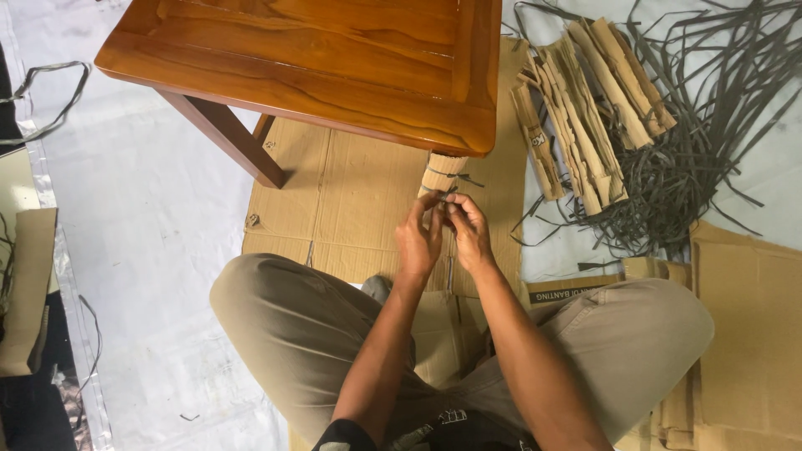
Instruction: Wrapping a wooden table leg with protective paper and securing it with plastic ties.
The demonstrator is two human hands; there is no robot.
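A wooden table [334,58] stands in front of me. Its near leg [440,174] is wrapped in corrugated cardboard. A thin dark strap [443,194] runs around that wrap. My left hand [420,238] and my right hand [468,230] meet at the wrapped leg, fingers pinched together on the strap. I sit cross-legged on the floor with my knees to either side.
Flat cardboard [351,200] lies under the table. Several folded cardboard pieces [585,108] and a heap of dark straps [710,125] lie at the right on white sheeting [142,217]. More cardboard sheets [748,334] lie by my right knee.
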